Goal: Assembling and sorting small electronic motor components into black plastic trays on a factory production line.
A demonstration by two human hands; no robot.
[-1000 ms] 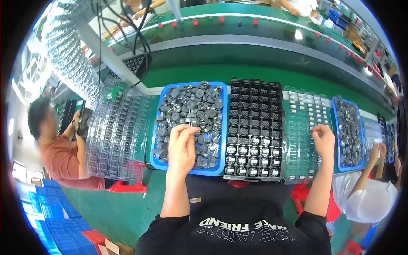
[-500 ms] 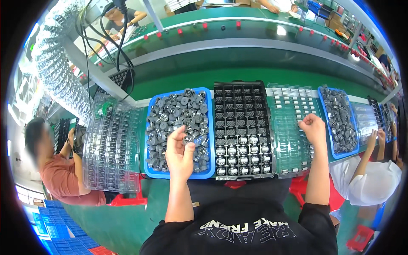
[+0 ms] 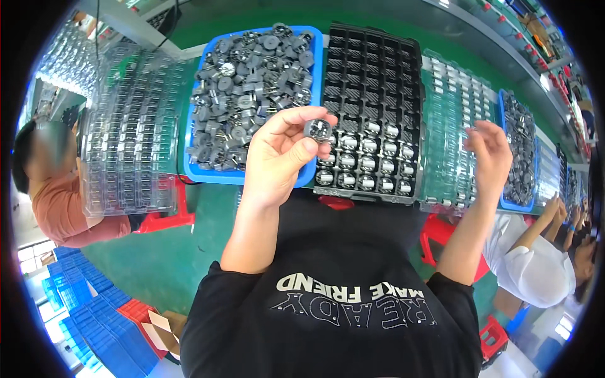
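Head view: left hand (image 3: 280, 148) pinching one round grey part (image 3: 317, 130); step judged as carrying or inspecting a single piece.
Part is held between thumb and fingers, off the right rim of the blue bin (image 3: 318, 69), in front of the black tray (image 3: 357, 82); contact with tray unclear. Tray's nearer pockets hold silver cylinders; farther ones bare. Right hand (image 3: 488, 154) has curled fingers above the clear tray (image 3: 435, 154); cannot tell whether it grips anything. Judgement: next move calls for a steady left pinch and careful alignment.
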